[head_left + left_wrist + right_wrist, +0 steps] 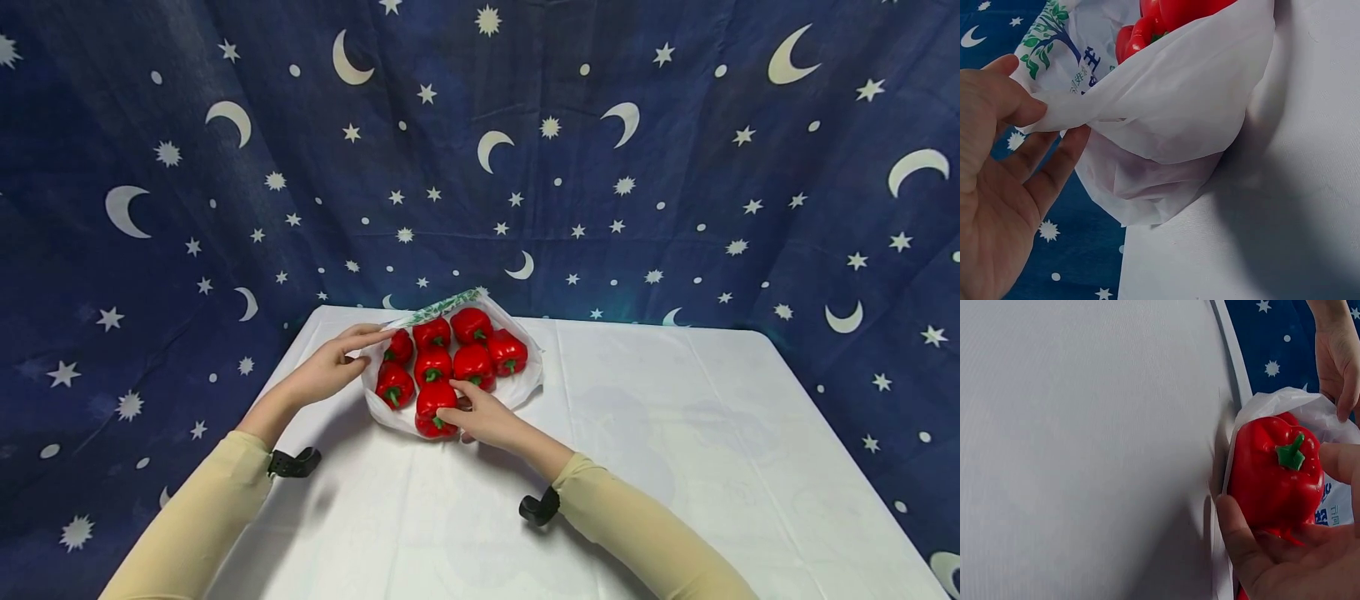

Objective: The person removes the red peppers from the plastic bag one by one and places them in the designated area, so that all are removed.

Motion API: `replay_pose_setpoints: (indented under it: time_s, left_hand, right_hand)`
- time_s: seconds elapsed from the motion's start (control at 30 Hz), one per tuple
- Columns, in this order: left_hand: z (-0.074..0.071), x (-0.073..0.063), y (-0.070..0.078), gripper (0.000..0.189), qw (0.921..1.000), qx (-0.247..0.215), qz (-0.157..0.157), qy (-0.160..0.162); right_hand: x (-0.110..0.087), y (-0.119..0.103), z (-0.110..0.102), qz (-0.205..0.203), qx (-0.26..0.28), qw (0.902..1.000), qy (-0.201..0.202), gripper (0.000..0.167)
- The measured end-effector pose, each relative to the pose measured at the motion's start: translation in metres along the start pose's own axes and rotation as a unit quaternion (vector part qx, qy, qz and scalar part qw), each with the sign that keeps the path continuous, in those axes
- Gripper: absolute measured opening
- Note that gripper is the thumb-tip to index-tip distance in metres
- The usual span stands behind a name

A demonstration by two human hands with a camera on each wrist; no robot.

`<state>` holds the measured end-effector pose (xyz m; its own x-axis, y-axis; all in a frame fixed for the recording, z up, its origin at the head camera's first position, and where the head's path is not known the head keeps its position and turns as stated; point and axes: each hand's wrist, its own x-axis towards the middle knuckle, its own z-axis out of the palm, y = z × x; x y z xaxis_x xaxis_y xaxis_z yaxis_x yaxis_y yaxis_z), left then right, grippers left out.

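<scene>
A white plastic bag with a green tree print lies spread open on the table, several red bell peppers sitting inside it. At the bag's left side, my left hand pinches its rim between thumb and fingers; the left wrist view shows the folded edge there. With thumb and fingers around its sides, my right hand holds another red bell pepper at the bag's near edge. In the right wrist view this pepper's green stem faces the camera.
The white-covered table extends to the right and toward me. A dark blue cloth with moons and stars hangs behind and at the sides. Black bands are on both wrists.
</scene>
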<state>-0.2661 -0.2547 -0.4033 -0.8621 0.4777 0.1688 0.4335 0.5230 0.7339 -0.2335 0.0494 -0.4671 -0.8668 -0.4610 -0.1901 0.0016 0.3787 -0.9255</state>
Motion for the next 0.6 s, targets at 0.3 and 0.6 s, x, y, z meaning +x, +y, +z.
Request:
replay_pose_setpoints:
  time_s: [0.3,0.6]
  left_hand:
    - [-0.0011,0.0023,0.0019,0.059,0.9992,0.035,0.006,-0.018]
    - [0.0005,0.0011,0.0025,0.060,0.9982,0.054,0.017,-0.020]
  right_hand:
    - [0.0048,-0.0023,0.0050,-0.008,0.000,0.9997,0.021,0.079]
    - [0.0087,-0.0028,0.0079,-0.015,-0.029,0.9989,0.033,0.073]
